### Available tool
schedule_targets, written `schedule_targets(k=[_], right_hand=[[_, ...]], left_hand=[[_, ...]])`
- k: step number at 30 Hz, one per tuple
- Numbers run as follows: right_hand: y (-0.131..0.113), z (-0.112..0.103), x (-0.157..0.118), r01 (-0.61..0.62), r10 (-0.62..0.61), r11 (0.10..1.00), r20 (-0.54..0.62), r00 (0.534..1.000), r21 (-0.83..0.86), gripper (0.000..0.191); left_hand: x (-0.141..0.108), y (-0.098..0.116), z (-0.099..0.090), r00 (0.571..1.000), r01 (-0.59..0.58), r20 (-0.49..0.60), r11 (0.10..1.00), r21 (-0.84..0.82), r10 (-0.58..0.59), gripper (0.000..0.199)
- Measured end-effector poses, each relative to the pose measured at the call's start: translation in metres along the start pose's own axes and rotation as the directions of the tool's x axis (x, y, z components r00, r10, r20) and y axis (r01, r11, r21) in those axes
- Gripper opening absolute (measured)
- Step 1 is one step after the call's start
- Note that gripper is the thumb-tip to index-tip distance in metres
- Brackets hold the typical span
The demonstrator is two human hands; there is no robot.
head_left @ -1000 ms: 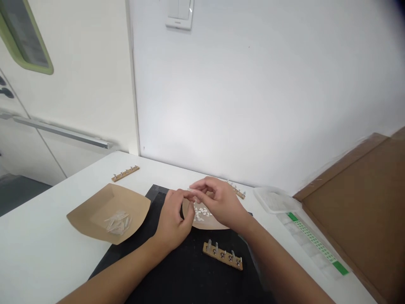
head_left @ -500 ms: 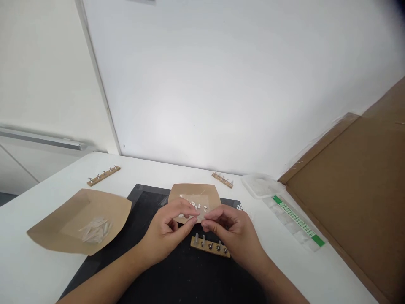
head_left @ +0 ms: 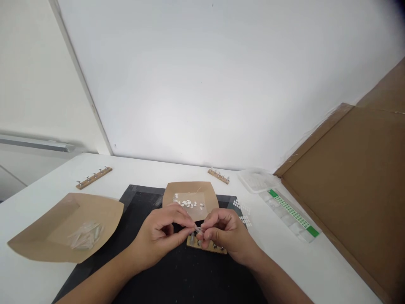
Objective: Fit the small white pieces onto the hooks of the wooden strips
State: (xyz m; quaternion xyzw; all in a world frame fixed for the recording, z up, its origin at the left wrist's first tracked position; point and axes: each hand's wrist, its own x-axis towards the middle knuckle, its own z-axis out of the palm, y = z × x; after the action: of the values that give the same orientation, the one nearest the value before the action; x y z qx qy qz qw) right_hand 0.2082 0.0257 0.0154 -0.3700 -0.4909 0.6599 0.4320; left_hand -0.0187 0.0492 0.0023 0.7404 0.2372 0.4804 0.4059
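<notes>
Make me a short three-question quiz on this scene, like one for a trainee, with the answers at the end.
1. Multiple choice: what do the left grip and right grip pinch between them?
A) a pair of scissors
B) a small clear piece
C) a paintbrush

2. True or false: the paper tray on the left holds the small white bits.

3. Count: how many studded brown strips are in view?

Key:
1. B.
2. False; it holds clear slivers, and the white bits lie in the middle tray.
3. Three: two on the white table, one on the black mat.
</notes>
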Motion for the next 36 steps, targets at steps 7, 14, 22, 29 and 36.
schedule_targets(k=[7, 14, 22, 29, 36], right_hand=[[-0.004, -0.002, 0.0, -0.028, 0.026, 0.998, -0.032, 0.999, -0.058, 0.04], [-0.005, -0.007, 0.0, 0.009, -0.019, 0.994, -0.085, 0.996, -0.113, 0.038], [-0.003, -0.007, 0.003, 0.018, -0.024, 0.998, -0.117, 0.993, -0.053, 0.034], [-0.007, -0.009, 0.002, 0.033, -0.052, 0.979, -0.09, 0.995, -0.2, 0.036], [-0.008, -0.007, 0.001, 0.13, -0.154, 0.959, -0.08, 0.985, -0.252, 0.033]], left_hand=[[0.003, 0.001, -0.009, 0.995, -0.104, 0.011, 0.991, 0.083, 0.104, 0.014], [0.01, 0.011, -0.035, 0.95, -0.09, 0.312, 0.978, 0.19, 0.027, 0.019], [0.014, 0.015, -0.05, 0.843, -0.01, 0.512, 0.946, 0.323, -0.166, 0.024], [0.012, 0.008, -0.057, 0.799, 0.01, 0.558, 0.933, 0.359, -0.223, 0.007], [0.011, 0.001, -0.052, 0.813, -0.041, 0.54, 0.905, 0.424, -0.216, 0.025]])
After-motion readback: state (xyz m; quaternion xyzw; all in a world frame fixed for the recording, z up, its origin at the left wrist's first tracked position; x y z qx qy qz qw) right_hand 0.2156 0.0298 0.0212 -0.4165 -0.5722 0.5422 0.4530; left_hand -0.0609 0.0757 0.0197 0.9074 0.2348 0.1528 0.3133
